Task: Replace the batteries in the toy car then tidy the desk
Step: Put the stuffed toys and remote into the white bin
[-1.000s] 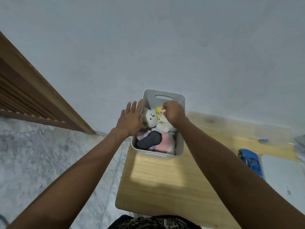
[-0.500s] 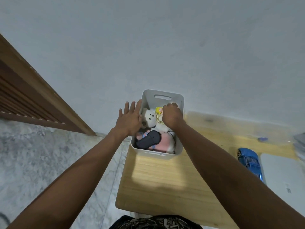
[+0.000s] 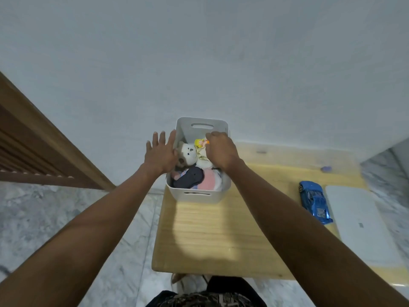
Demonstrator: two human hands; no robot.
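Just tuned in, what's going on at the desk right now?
A person is packing toys into the white bin at the desk's far left corner. The left hand lies flat-fingered against the bin's left rim beside the plush bear. The right hand reaches in by a small yellow-haired doll; its grip is hidden. The blue toy car sits out on the desk.

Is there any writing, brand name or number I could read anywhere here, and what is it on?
No text in this view can be read.
White flat device on the desk: it bears one small dark mark, too small and blurred to read.
Blue toy car: a pale patch near its rear end, too blurred to tell whether it is writing.
White bin and the toys inside it: no lettering visible.
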